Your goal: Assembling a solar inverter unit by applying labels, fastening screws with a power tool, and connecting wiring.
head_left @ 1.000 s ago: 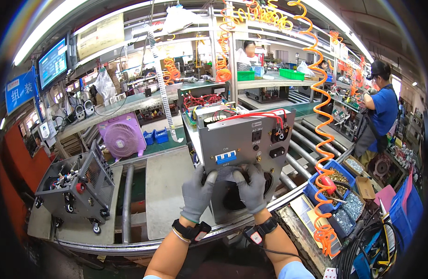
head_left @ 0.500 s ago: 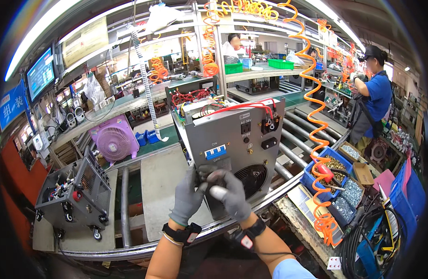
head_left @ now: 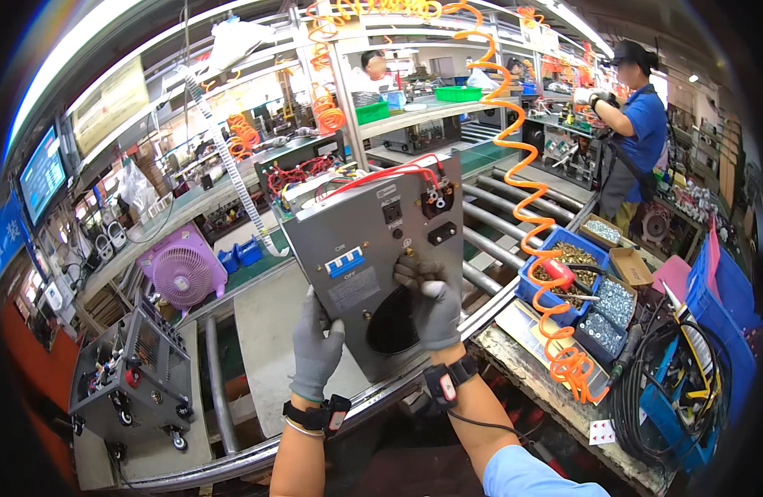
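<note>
At mid-frame, the label [head_left: 354, 290] on the grey unit [head_left: 376, 263] has just been uncovered, apparently set, the unit's edge being touched by the loosely open left hand [head_left: 318, 344], while anything held in the curled right hand [head_left: 434, 305] cannot be made out.

- Bright overhead light: white tubes [head_left: 67, 62] glow above the grey cabinet [head_left: 373, 269], off to its left and right.
- Pale glare washes out the background behind the cabinet.
- Deep shadow lies below it.
- Fisheye distortion bows lines around it; the outer rim darkens to black.
</note>
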{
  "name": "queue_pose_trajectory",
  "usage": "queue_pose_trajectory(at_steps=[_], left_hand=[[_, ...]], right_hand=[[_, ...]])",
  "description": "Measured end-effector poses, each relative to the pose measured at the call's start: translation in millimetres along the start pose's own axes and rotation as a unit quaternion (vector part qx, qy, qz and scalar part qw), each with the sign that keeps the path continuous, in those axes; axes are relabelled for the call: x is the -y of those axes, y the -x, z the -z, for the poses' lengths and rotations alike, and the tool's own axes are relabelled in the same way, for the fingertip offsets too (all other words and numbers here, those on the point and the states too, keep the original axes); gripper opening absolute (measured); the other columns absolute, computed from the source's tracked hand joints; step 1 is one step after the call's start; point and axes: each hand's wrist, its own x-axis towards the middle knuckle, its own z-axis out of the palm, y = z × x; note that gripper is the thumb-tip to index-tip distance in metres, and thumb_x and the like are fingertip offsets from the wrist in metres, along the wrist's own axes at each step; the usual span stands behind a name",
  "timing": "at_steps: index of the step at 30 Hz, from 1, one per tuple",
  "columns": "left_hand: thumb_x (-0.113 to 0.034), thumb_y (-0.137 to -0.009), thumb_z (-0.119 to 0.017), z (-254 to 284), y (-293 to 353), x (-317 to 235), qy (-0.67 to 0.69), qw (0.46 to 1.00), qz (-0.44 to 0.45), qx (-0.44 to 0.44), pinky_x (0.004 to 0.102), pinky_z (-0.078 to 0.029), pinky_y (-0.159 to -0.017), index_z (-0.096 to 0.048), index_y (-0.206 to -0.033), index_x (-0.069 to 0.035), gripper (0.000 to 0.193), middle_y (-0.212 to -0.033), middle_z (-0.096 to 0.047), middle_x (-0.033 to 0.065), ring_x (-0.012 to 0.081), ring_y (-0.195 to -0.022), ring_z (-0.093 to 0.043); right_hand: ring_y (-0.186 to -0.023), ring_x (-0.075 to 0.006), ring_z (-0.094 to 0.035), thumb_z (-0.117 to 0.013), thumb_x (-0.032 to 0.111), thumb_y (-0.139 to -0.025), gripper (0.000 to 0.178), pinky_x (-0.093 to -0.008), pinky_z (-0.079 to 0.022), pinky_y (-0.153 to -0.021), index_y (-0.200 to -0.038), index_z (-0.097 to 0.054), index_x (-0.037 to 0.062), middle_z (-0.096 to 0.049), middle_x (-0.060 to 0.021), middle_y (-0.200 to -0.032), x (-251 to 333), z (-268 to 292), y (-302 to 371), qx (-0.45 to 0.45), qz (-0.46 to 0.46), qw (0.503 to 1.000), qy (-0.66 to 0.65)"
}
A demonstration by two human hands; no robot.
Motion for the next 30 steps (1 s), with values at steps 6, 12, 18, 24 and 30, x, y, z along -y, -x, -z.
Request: queue_pose_trajectory(at_steps=[6,12,18,24,30], left_hand=[[-0.015,-0.082,-0.063,-45.9,2.7,29.9,0.009,0.997,-0.026,-0.074,0.0326,-0.045,-0.09,-0.048,-0.125,0.001,0.048,-0.119,-0.056,0.0123,0.0207,-0.108,-0.055],[-0.034,-0.092,-0.053,-44.3,-1.3,125.6,-0.075,0.985,-0.098,-0.124,0.0304,-0.048,-0.082,-0.044,-0.128,0.003,0.052,-0.119,-0.055,0.018,0.0256,-0.102,-0.058],[-0.034,-0.094,-0.051,-56.9,-27.9,53.8,-0.218,0.891,-0.192,-0.35,0.0319,-0.052,-0.066,-0.044,-0.121,0.006,0.049,-0.101,-0.059,0.0251,0.0272,-0.082,-0.063],[-0.032,-0.096,-0.048,-84.2,-28.8,89.3,-0.261,0.88,-0.202,-0.342,0.0332,-0.049,-0.067,-0.048,-0.116,0.006,0.043,-0.096,-0.059,0.0222,0.0252,-0.08,-0.06],[-0.034,-0.095,-0.048,-56.7,-26.1,135.6,-0.294,0.894,-0.151,-0.302,0.0352,-0.046,-0.079,-0.046,-0.122,0.007,0.049,-0.108,-0.056,0.023,0.0279,-0.095,-0.057]], right_hand=[[-0.099,-0.0213,-0.056,-0.057,0.008,-0.068,0.046,-0.0329,-0.043,-0.092,-0.112,-0.055,-0.0032,-0.06,-0.0113,-0.106,8.1,-23.1,38.7,0.066,-0.208,0.976,-0.007],[-0.096,-0.0129,-0.051,-0.056,0.007,-0.066,0.039,-0.0295,-0.042,-0.085,-0.105,-0.055,0.0027,-0.057,-0.0043,-0.1,61.2,5.9,55.1,0.101,-0.109,0.931,0.334],[-0.092,-0.0157,-0.06,-0.062,0.018,-0.082,0.027,-0.0309,-0.047,-0.084,-0.103,-0.06,0.0011,-0.063,-0.0066,-0.097,267.9,2.6,209.6,0.079,-0.191,0.848,0.487],[-0.076,-0.0135,-0.061,-0.059,0.01,-0.08,0.014,-0.0241,-0.048,-0.068,-0.089,-0.063,0.0008,-0.063,-0.006,-0.082,470.6,-17.2,287.1,-0.468,0.096,0.624,0.619],[-0.074,-0.015,-0.064,-0.056,0.016,-0.088,0.02,-0.0264,-0.048,-0.065,-0.099,-0.061,0.0,-0.065,-0.0064,-0.077,536.1,-16.3,284.5,-0.375,0.111,0.548,0.739]])
